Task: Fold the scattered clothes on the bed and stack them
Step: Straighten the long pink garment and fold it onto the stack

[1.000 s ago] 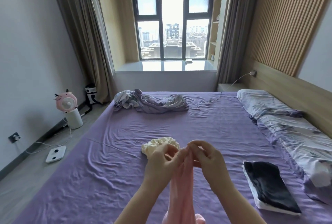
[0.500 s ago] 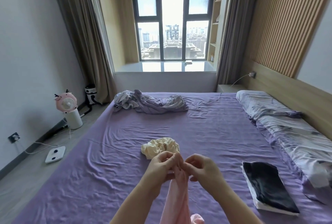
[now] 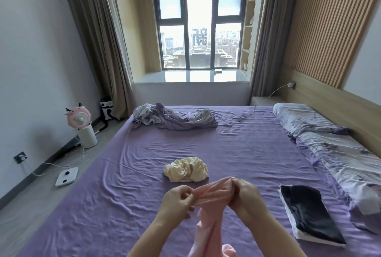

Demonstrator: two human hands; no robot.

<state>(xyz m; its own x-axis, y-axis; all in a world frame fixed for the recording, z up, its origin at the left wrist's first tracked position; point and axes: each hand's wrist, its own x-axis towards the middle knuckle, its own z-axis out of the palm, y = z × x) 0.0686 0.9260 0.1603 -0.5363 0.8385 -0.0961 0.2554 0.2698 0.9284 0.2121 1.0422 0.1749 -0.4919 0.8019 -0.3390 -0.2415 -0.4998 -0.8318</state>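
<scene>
While held up over the near end of the purple bed (image 3: 144, 174), a pink garment (image 3: 212, 197), bunched at its top edge and hanging down toward the bottom of the view. Left hand (image 3: 177, 201) with fingers (image 3: 186, 194) curled, pinching the left end of that gathered edge; right hand (image 3: 244, 194) gripping the right end, fingers closed round the cloth. Just beyond the hands, lying crumpled on the sheet, a cream garment (image 3: 185, 169). At the far end near the window, a loose heap of lilac and grey clothes (image 3: 175, 119). To the right, near the pillows (image 3: 329, 145), a folded stack (image 3: 309, 217), dark piece on top of a white one. On the floor to the left, a pink fan (image 3: 79, 119) on a white base and a white scale (image 3: 66, 176).
</scene>
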